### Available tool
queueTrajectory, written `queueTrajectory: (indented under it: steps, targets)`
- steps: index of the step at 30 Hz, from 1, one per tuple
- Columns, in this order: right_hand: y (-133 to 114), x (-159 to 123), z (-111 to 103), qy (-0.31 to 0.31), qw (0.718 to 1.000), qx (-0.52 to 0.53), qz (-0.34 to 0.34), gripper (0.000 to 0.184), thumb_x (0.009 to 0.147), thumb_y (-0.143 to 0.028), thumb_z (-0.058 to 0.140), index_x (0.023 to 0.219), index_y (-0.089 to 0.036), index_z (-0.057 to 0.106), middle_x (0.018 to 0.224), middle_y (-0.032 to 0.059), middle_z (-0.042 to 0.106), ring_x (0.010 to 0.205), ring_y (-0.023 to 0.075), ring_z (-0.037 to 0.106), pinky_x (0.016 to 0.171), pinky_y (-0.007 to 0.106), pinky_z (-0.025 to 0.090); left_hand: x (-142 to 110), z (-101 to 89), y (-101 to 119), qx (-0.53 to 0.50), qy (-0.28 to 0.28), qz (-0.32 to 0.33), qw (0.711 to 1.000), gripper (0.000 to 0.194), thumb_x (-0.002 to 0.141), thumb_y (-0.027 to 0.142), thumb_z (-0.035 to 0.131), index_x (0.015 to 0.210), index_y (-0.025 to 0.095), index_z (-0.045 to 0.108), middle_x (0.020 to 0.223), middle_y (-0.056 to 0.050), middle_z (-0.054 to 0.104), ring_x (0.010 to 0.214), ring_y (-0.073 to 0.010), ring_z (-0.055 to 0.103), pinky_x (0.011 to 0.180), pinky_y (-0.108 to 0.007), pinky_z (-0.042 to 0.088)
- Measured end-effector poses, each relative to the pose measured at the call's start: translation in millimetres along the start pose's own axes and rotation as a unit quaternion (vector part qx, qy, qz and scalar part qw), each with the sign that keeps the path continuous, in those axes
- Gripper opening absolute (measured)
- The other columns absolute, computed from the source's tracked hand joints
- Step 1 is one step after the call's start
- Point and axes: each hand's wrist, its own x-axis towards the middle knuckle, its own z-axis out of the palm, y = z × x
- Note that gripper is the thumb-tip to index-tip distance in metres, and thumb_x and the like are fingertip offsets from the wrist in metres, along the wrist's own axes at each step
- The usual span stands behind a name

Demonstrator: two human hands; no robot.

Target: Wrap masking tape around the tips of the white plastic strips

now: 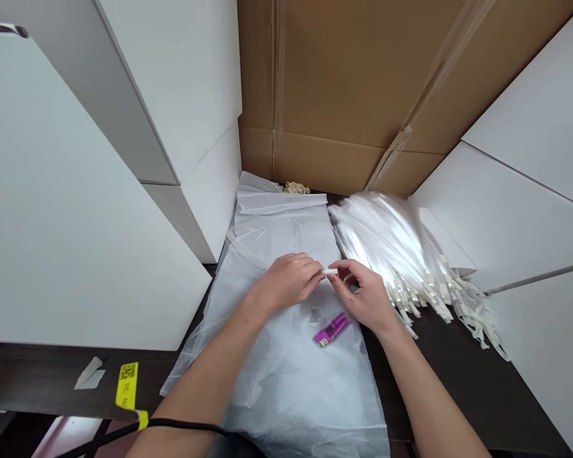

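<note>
A small white tube-like piece [330, 271] is pinched between my two hands over the plastic sheeting. My left hand [291, 280] is closed at its left end, fingers pressed together. My right hand [360, 289] grips the other end between thumb and fingertips. Just below them lies a purple lighter [332, 329] with a metal top. Next to the lighter is a small clear scrap [316, 315]. To the right of my right hand spreads a large bundle of shiny translucent strands [386, 235] with white tied ends.
White translucent plastic sheeting [305, 394] covers the dark surface [439, 362]. White cabinet panels stand left [86, 222] and right [535, 191], cardboard [334, 76] behind. A black cable [186, 424] with a yellow tag [127, 385] crosses by my left forearm. Beige clumps [296, 187] lie at the back.
</note>
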Motion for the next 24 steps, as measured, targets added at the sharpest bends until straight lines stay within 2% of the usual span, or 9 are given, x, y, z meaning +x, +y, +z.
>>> queueTrajectory:
  steps: [3,6,8,11,14,17,19,21,24]
  targets:
    - [2,-2,-14,0.021,1.0,-0.01,-0.001,0.018,0.094,-0.039,0.061,0.099,-0.023,0.067,0.091,0.0052,0.069,0.074,0.0176,0.064,0.066,0.031,0.055,0,-0.1,0,0.012,0.005,0.012,1.0,0.03,0.104,0.032,0.041,0.092,0.018,0.065,0.085,-0.003,0.069,0.083,-0.0173,0.061,0.074,-0.031,0.042]
    - [4,-7,-30,0.109,0.994,0.011,0.029,0.017,0.092,-0.038,0.063,0.095,-0.022,0.065,0.091,0.0052,0.069,0.071,0.0171,0.063,0.065,0.031,0.053,3,-3.9,0,0.021,0.031,0.014,0.999,0.028,0.103,0.031,0.042,0.094,0.018,0.065,0.088,-0.004,0.069,0.085,-0.0172,0.06,0.075,-0.031,0.043]
    - [5,-10,-35,0.129,0.991,0.019,0.036,0.016,0.093,-0.037,0.062,0.094,-0.021,0.064,0.089,0.0047,0.067,0.067,0.016,0.061,0.062,0.03,0.051,8,-10.2,0,0.025,0.061,0.01,0.998,0.028,0.103,0.031,0.043,0.095,0.018,0.065,0.091,-0.005,0.069,0.086,-0.0173,0.06,0.077,-0.03,0.044]
    - [0,-13,-28,0.045,0.999,-0.012,-0.018,0.011,0.094,-0.032,0.06,0.097,-0.021,0.063,0.082,0.0026,0.064,0.064,0.0142,0.057,0.061,0.029,0.047,22,-25.8,-2,0.042,0.112,0.012,0.993,0.026,0.102,0.03,0.043,0.093,0.017,0.064,0.092,-0.005,0.069,0.086,-0.0171,0.059,0.077,-0.03,0.044]
    - [-8,-15,-13,-0.047,0.991,-0.06,-0.106,0.01,0.095,-0.027,0.058,0.1,-0.02,0.062,0.087,0.0035,0.066,0.075,0.0161,0.06,0.067,0.03,0.046,43,-47.8,-8,0.087,0.146,0.039,0.985,0.025,0.102,0.028,0.043,0.092,0.017,0.063,0.09,-0.005,0.068,0.085,-0.0179,0.058,0.076,-0.03,0.045]
    - [-16,-16,0,-0.098,0.98,-0.088,-0.149,0.009,0.095,-0.025,0.057,0.1,-0.019,0.062,0.091,0.0041,0.067,0.083,0.0185,0.061,0.071,0.032,0.045,74,-73.7,-8,0.147,0.165,0.083,0.972,0.027,0.103,0.028,0.04,0.092,0.016,0.062,0.089,-0.007,0.067,0.086,-0.0196,0.057,0.076,-0.033,0.044]
    - [-19,-17,4,-0.122,0.975,-0.107,-0.153,0.008,0.095,-0.025,0.059,0.098,-0.019,0.063,0.089,0.0035,0.068,0.083,0.0189,0.061,0.068,0.032,0.043,100,-90.1,3,0.167,0.16,0.118,0.966,0.032,0.104,0.031,0.036,0.093,0.017,0.062,0.094,-0.008,0.067,0.091,-0.0207,0.058,0.078,-0.035,0.045]
    - [-20,-17,7,-0.144,0.97,-0.123,-0.151,0.007,0.093,-0.025,0.061,0.097,-0.019,0.063,0.089,0.003,0.068,0.082,0.0189,0.061,0.064,0.032,0.04,130,-100.6,25,0.171,0.135,0.148,0.965,0.037,0.106,0.034,0.031,0.094,0.018,0.063,0.101,-0.008,0.065,0.099,-0.0223,0.058,0.082,-0.038,0.045]
    - [-19,-16,10,-0.166,0.966,-0.13,-0.151,0.009,0.092,-0.025,0.061,0.097,-0.019,0.064,0.088,0.0028,0.068,0.082,0.0191,0.061,0.062,0.031,0.037,175,-91.9,63,0.153,0.068,0.225,0.96,0.042,0.108,0.031,0.024,0.099,0.022,0.064,0.109,-0.006,0.063,0.11,-0.0222,0.056,0.087,-0.04,0.042]
